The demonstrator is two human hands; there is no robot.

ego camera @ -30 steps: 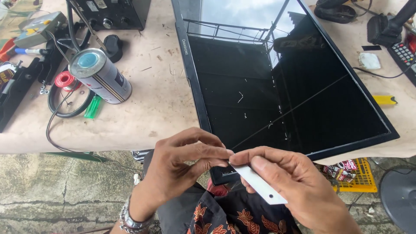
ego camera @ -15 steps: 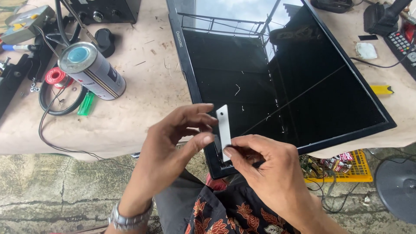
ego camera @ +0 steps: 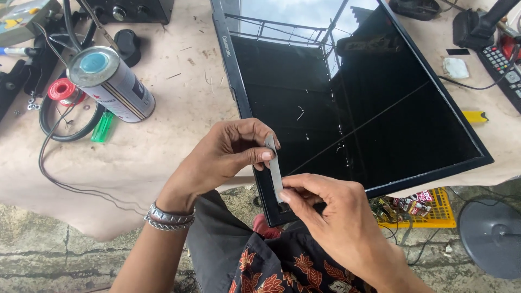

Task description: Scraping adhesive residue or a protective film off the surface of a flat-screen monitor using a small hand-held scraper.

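A thin white strip (ego camera: 274,170) stands nearly edge-on between my two hands, just over the near left corner of a black flat screen (ego camera: 347,108) lying face up on the bench. My left hand (ego camera: 225,154) pinches the strip's upper end between thumb and fingers. My right hand (ego camera: 331,217) grips its lower end with thumb and forefinger, close to the screen's bezel corner. A metal bracelet is on my left wrist.
A tin can (ego camera: 111,84) lies on its side at the left, beside a green lighter (ego camera: 102,126), a red spool (ego camera: 64,89) and black cables (ego camera: 59,122). A remote control (ego camera: 502,65) and a yellow tool (ego camera: 476,116) sit at the right. A yellow crate (ego camera: 420,209) is below the bench.
The strip has turned from lying flat in my right hand to standing nearly edge-on, now gripped at both ends. Both hands have moved up toward the screen's corner.
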